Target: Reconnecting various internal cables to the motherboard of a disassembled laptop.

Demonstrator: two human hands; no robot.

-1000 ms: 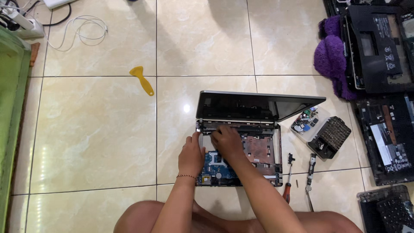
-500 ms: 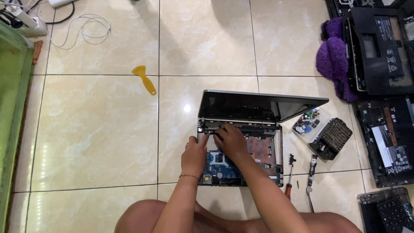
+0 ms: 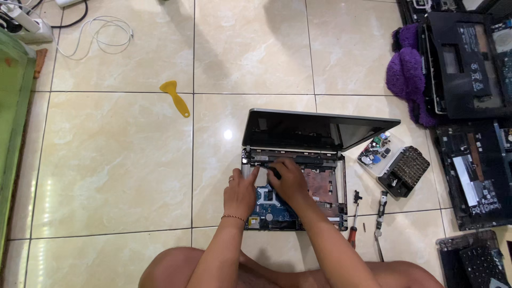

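Grey opened laptop (image 3: pixel 298 170) sits on the tiled floor (image 3: pixel 106 160), just ahead of the person's knees, long axis left-right, lid up and screen facing them, base stripped to the blue board (image 3: pixel 269 205). Left hand (image 3: pixel 241 193) rests curled on the base's left side, fingers narrow, holding nothing clear. Right hand (image 3: pixel 288 178) pinches a small dark part (image 3: pixel 274 172) by the hinge strip. Screwdrivers (image 3: pixel 353 216) and bit case (image 3: pixel 408 170) crowd the right edge; open tile left, yellow pry tool (image 3: pixel 175 97) well apart.
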